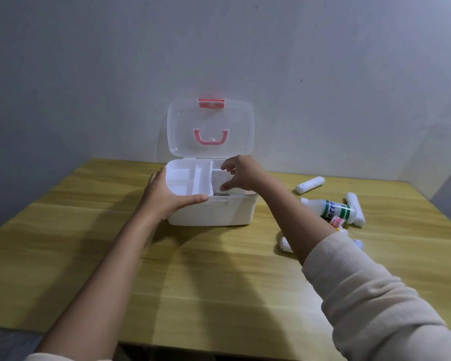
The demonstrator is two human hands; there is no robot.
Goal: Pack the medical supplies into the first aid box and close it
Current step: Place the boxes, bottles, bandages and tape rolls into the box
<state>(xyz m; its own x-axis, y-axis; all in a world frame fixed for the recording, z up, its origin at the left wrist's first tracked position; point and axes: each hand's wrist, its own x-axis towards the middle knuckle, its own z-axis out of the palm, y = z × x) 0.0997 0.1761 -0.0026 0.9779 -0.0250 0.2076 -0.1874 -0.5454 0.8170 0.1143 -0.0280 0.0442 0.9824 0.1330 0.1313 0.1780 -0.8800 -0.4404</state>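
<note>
A white first aid box [214, 212] stands on the wooden table with its clear lid [182, 131] upright against the wall; the lid carries a pink handle [211, 138] and a pink latch [211, 103]. A white divided inner tray [186, 179] sits at the box's top, shifted left, with a dark gap under its front right corner. My left hand [167, 194] grips the tray's left and front edge. My right hand [242, 174] holds its right side. To the right of the box lie a green-labelled bottle [328, 208] and two white rolls [310, 184] [356, 209].
Small white tubes or vials [285, 244] [359, 243] and a small red-labelled item [337, 222] lie near my right forearm. The table [115, 256] butts against the grey wall behind the box. Its front edge runs close to me.
</note>
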